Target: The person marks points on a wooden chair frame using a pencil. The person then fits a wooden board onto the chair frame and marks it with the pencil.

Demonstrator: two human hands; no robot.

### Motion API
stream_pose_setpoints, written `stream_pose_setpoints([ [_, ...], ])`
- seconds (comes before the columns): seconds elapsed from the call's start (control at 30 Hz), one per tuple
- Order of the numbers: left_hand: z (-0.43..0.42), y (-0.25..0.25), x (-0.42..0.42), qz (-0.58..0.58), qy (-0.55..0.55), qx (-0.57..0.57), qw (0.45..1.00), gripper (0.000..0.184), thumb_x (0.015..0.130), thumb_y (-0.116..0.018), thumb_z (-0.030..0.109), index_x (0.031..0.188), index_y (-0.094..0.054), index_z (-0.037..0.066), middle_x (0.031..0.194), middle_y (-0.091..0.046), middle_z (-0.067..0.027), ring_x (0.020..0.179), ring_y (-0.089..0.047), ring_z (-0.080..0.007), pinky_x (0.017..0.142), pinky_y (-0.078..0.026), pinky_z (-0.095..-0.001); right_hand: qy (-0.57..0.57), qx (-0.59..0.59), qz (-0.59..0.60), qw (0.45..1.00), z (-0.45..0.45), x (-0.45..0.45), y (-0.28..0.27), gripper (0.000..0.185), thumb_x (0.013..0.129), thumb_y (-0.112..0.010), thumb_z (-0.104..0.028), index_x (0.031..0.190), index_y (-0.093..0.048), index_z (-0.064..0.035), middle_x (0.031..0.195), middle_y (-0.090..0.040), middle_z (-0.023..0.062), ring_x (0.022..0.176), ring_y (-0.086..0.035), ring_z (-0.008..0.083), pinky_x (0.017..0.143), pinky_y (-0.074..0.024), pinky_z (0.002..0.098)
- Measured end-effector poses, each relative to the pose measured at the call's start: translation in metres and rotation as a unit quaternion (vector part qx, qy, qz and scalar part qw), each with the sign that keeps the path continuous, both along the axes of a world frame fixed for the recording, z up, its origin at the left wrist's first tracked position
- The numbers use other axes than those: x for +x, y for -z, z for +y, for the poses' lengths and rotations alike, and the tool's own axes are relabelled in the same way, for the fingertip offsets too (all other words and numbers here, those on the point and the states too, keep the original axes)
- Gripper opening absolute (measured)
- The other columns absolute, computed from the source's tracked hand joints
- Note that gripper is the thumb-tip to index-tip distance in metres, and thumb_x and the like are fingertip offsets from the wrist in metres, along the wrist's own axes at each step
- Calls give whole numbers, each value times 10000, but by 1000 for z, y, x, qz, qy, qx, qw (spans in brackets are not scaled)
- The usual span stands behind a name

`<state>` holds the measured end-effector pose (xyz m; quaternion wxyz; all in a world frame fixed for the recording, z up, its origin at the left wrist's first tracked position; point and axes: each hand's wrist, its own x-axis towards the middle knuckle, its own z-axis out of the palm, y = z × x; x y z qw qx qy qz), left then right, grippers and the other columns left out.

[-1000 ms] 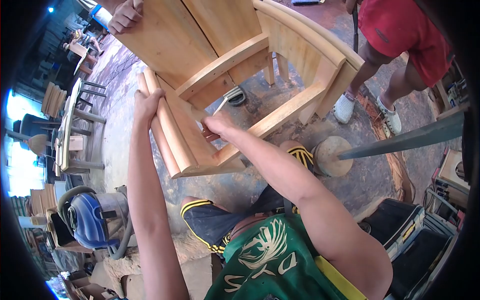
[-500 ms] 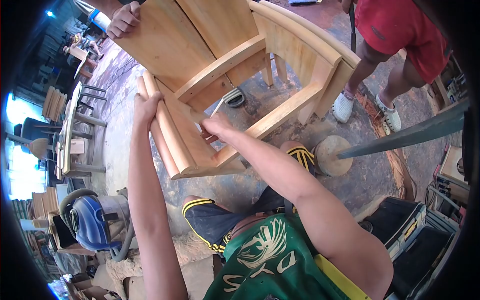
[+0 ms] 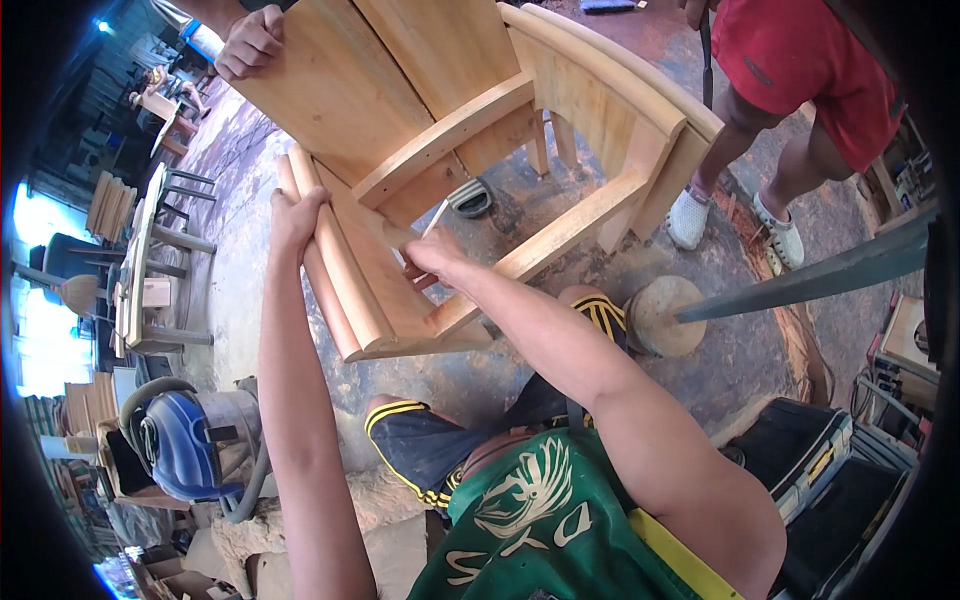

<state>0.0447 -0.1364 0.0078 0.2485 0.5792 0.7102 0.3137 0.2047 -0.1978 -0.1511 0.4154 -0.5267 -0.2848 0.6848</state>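
A wooden chair frame [image 3: 440, 140] without a seat panel stands tilted in front of me. My left hand [image 3: 298, 220] is wrapped over its rounded left armrest [image 3: 335, 265]. Inside the frame, beside the inner face of that armrest side, my right hand [image 3: 435, 257] is closed, with a thin pale stick [image 3: 437, 217] poking up from it. Something reddish-brown shows under the right fingers, too small to name. Another person's hand [image 3: 250, 43] grips the edge of the broad back panel [image 3: 320, 75].
A person in red shorts [image 3: 800, 80] stands at the right. A round wooden block [image 3: 668, 315] with a slanting post [image 3: 800, 275] is near my knee. At left are a blue vacuum [image 3: 190, 445] and a wooden bench [image 3: 140, 260]; black cases [image 3: 790, 440] lie at right.
The whole view has shifted very slightly. Both of my hands keep their places on the chair, and the other person's hand stays on the back panel.
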Motion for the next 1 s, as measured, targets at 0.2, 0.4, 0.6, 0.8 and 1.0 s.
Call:
stream_pose_setpoints([
  [0.2,11,9,-9,28,4,24,999,842,727,-762,302,1337,-391,-145,1150,-629,-325,926,-711,-365,803,-588,-417,102,121,101,982,-39,23,-27,48,867,-617,-31,852,-584,1,763,-650,137,739,-732,261,644,-634,405],
  [0.4,5,8,-9,28,10,2,1000,820,735,-773,346,1308,-444,-140,1116,-640,-305,913,-705,-340,798,-582,-404,144,-46,331,932,-203,71,59,80,904,-569,-117,855,-562,-55,739,-596,86,750,-689,287,742,-608,439],
  [0.6,0,1,-1,57,9,7,998,848,736,-773,364,1323,-444,-152,1120,-645,-284,888,-709,-301,772,-579,-370,205,-112,291,928,-152,12,160,89,928,-590,-130,975,-622,-61,826,-663,65,780,-678,216,739,-539,338],
  [0.8,11,4,-13,43,36,-46,997,1012,733,-775,381,1441,-318,-178,1161,-631,-293,902,-707,-300,788,-577,-364,211,-150,176,950,-135,16,185,126,925,-613,-189,998,-641,-91,844,-688,38,725,-646,151,641,-497,342],
  [1.0,14,11,-17,46,9,-23,999,1102,726,-784,391,1500,-240,-175,1236,-593,-315,970,-698,-297,835,-569,-366,206,-257,101,939,-129,4,279,182,932,-577,-265,870,-669,-120,790,-684,20,613,-606,134,577,-467,323],
])
